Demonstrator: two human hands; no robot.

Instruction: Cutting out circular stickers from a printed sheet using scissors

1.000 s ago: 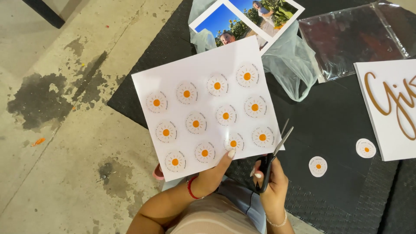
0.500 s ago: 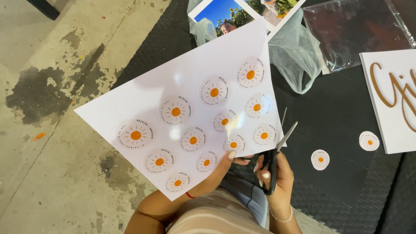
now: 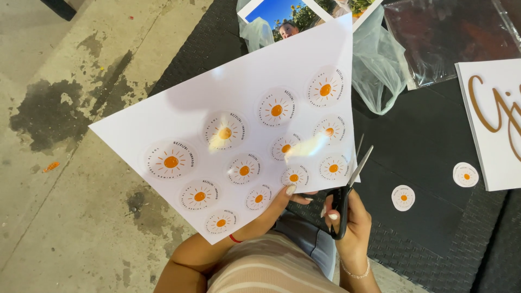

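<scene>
My left hand (image 3: 274,209) pinches the near edge of a glossy white sheet (image 3: 179,114) printed with several round orange sun designs. The sheet is lifted and tilted up toward the camera. My right hand (image 3: 350,217) grips black-handled scissors (image 3: 353,179), blades parted, their tips at the sheet's right edge. Two cut-out sun circles (image 3: 403,197) (image 3: 465,174) lie on the black mat (image 3: 434,239) to the right.
A white card with gold script (image 3: 496,122) lies at the right. Colour photo prints (image 3: 277,13) and a thin plastic bag (image 3: 377,65) lie at the top, beside a clear sleeve (image 3: 450,32). Stained concrete floor (image 3: 59,163) spreads to the left.
The sheet has been lifted off the mat and swung up closer to the camera, its left corner reaching out over the concrete. The scissors stay at its right edge.
</scene>
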